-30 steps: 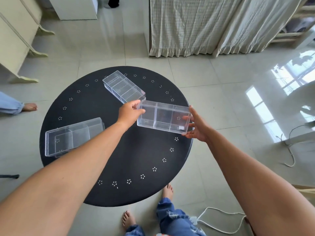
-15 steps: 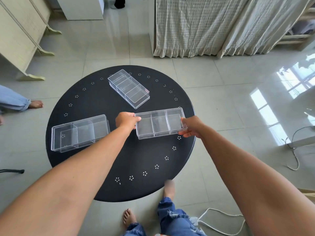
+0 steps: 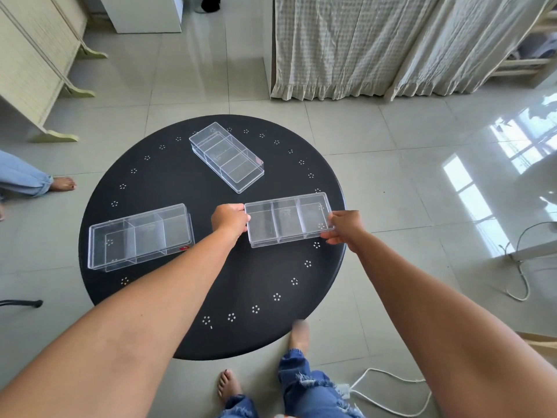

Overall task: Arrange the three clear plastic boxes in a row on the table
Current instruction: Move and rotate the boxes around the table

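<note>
Three clear plastic boxes with inner dividers lie on a round black table [image 3: 180,297]. The right box [image 3: 287,219] rests flat near the table's right side, held at both short ends: my left hand [image 3: 229,218] grips its left end and my right hand [image 3: 345,226] grips its right end. The left box [image 3: 140,236] lies roughly level with it, a hand's width to the left of my left hand. The far box [image 3: 226,156] sits at the back of the table, turned diagonally, untouched.
My bare feet and torn jeans [image 3: 295,384] show below the table's near edge. Another person's foot [image 3: 61,184] is on the floor at left. White cables [image 3: 518,276] lie on the tiles at right. Curtains [image 3: 376,46] hang behind.
Both hands brought the right box from a tilted, raised position near the far box down and toward me, laying it flat on the table. The other two boxes stayed put.
</note>
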Tool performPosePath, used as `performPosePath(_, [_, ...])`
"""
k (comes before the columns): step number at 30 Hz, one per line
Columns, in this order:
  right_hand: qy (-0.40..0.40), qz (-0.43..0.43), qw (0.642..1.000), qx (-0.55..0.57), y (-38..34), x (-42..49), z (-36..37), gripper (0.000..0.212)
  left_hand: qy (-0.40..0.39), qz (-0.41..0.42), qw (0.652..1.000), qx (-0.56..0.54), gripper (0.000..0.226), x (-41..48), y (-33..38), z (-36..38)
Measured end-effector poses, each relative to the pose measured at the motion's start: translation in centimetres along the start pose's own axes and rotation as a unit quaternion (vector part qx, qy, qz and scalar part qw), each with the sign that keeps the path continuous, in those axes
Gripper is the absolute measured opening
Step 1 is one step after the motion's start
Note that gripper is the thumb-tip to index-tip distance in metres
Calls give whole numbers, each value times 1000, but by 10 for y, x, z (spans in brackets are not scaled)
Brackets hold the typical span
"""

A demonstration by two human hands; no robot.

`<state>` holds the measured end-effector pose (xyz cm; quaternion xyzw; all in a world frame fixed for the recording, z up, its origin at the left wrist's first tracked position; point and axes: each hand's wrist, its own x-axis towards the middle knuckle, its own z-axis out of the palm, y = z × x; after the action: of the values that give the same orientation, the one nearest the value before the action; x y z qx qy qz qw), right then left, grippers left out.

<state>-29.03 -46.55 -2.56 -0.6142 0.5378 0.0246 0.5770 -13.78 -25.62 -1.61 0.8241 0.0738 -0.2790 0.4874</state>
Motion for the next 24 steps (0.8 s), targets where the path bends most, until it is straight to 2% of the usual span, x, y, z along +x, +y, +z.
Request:
performPosePath(4, [28,-19,999,-6,0,3,2,20,-25,14,999,-36,33,3,-5,2])
performPosePath(7, [71,-24,997,-16,2,6,3,19,-39,7,999,-17,19,-4,-6,3])
performPosePath(10, [112,-37,993,-31,4,8,4,24,-43,-29,999,-2,52,-5,-15,7])
performPosePath(12, [115,-38,992,-17,2,6,5,20,-43,-32,999,-1,47,-8,-16,9])
performPosePath(15, [118,-45,992,-10,-1,9,7,36,-42,-27,999,-9,42,-11,-12,14])
performPosePath(18, [129,-49,990,-2,-5,13,8,32,-53,-6,998,-19,38,-9,-5,20])
performPosePath(20, [130,-49,990,-3,-10,15,7,36,-63,13,998,-18,28,-7,2,23])
performPosePath(24, [107,-37,994,7,-18,25,1,49,-79,29,996,-2,34,5,9,26])
